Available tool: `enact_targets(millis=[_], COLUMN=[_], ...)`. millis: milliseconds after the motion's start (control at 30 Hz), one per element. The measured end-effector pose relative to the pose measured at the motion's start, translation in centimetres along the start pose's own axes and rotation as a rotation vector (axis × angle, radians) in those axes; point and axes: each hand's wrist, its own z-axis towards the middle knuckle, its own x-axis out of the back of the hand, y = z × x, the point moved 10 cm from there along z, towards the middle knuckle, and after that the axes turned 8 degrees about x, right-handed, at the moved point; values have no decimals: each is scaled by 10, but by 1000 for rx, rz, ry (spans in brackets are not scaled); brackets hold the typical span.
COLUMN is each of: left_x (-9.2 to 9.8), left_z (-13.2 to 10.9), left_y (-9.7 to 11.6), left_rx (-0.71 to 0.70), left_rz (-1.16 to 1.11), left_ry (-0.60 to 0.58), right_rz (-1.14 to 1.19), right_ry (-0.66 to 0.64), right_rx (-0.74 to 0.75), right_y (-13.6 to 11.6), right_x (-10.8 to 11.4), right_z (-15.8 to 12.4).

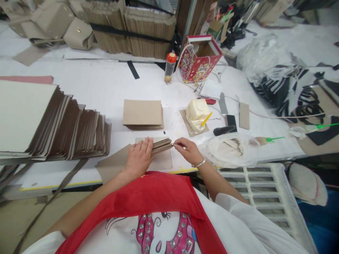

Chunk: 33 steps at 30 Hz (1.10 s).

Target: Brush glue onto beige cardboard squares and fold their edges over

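My left hand (140, 155) lies over the left end of a small stack of thin beige pieces (162, 144), its fingers close together and curled over the stack. The pieces fan slightly apart at their right end. There, my right hand (186, 150) is closed in a pinch, thumb and forefinger at the corner of the stack. Whatever is between those fingertips is too small to make out. Under the stack is a flat grey-beige board (165, 162). Just beyond stands a neat pile of beige rectangles (142, 112).
Tall stacks of brown-edged sheets (92, 134) fill the left. A wrapped cream block (197, 111) with a yellow stick, a black tool (222, 130) and a plastic bag (229, 150) lie to the right. Behind are a red-capped jar (170, 67) and a red paper bag (200, 61).
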Motion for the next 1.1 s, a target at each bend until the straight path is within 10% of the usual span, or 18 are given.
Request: enact_targets(millis=[633,1100], left_x=[3,6], left_z=[5,6], left_y=[-2,-2], left_rx=[4,37], left_rz=[46,54], left_ry=[-16,-15], right_rz=[351,-164], right_ry=[-324,-317], right_rx=[-102,361], right_y=[17,-21], right_x=[-18,-13], right_z=[21,39])
